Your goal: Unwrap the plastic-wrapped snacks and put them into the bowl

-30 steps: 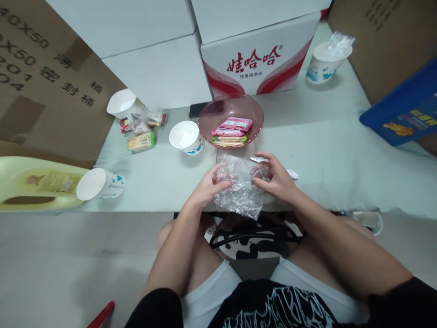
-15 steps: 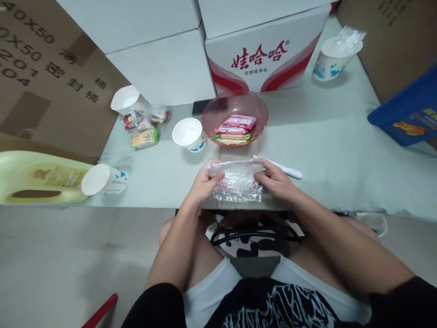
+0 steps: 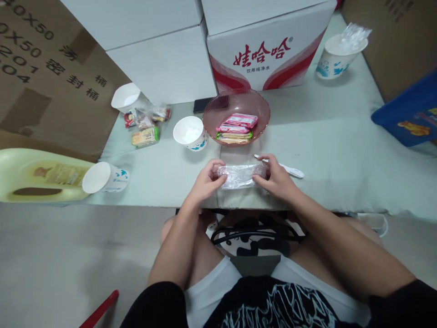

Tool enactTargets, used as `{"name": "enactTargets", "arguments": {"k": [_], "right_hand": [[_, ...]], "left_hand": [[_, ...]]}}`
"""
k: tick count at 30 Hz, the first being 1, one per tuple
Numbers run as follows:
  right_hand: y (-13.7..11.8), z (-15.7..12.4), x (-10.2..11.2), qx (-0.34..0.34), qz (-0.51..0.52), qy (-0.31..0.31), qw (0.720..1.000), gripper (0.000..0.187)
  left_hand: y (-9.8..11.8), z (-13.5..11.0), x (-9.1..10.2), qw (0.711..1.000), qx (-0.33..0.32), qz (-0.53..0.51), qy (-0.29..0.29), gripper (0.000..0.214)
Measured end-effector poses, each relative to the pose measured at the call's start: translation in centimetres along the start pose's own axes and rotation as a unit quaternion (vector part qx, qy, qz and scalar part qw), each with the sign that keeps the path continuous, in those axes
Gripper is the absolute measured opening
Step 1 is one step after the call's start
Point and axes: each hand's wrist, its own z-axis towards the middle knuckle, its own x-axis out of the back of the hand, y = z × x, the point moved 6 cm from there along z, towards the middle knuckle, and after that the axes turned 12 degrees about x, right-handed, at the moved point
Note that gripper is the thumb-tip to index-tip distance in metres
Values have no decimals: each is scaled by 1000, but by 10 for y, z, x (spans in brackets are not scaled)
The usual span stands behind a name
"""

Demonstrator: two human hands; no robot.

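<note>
A crinkled clear plastic bag (image 3: pixel 237 176), folded into a narrow strip, stretches between my two hands near the table's front edge. My left hand (image 3: pixel 209 180) grips its left end, thumb on top. At the opposite end my right hand (image 3: pixel 275 177) pinches it between thumb and fingers. Just behind the bag stands a pink ribbed glass bowl (image 3: pixel 254 102) with several wrapped snack packets (image 3: pixel 239 122) in it. A white knife-like plastic tool (image 3: pixel 292 171) lies beside my right hand, its left part hidden behind the fingers.
Left of the bowl is a paper cup (image 3: pixel 189 132); another paper cup (image 3: pixel 106 177) stands by a yellow-green jug (image 3: pixel 44 175). Small snack packs (image 3: pixel 145 136) lie at back left. White cartons (image 3: pixel 266 59) wall the back. A cup with plastic (image 3: pixel 336 59) and a blue container (image 3: pixel 409 109) are at right.
The plastic bag has gone from a taller sheet to a narrower folded strip. My fingers have shifted on its ends, and the view has moved slightly.
</note>
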Motion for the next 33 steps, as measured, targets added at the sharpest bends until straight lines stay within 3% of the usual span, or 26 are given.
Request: {"name": "enactTargets", "arguments": {"k": [3,6,9,11,13,16,19,22,25,29,31,33], "right_hand": [[2,0,4,-1,49,73,996,70],[2,-1,10,-3,44,114,992,50],[-7,0,12,38,8,99,994,11],[-17,0,6,103,13,67,992,13],[-24,-2,-4,139,46,16,989,14],[-24,-7,-25,111,112,-66,985,19],[-21,-11,-37,80,140,-96,982,25],[-17,-11,-40,58,133,-91,985,26],[-18,-8,-37,75,127,-73,986,22],[-21,-7,-24,117,49,16,992,14],[-18,-8,-15,106,-2,81,991,29],[-16,-9,-12,101,-11,101,990,44]], "left_hand": [[8,-2,7,993,-52,-15,108,46],[14,-10,11,975,-95,15,201,28],[11,-11,-5,986,-84,49,138,24],[5,-9,-19,993,-75,48,77,27],[0,-8,-29,996,-74,30,36,44],[-3,-7,-40,997,-70,5,-34,68],[-3,-10,-47,995,-58,11,-86,73],[1,-13,-47,994,-60,35,-79,67],[7,-13,-47,993,-83,52,-64,45],[14,-12,-38,995,-94,38,-20,34],[13,-12,-36,997,-71,26,-17,37],[11,-13,-38,999,-35,9,-35,42]]}}
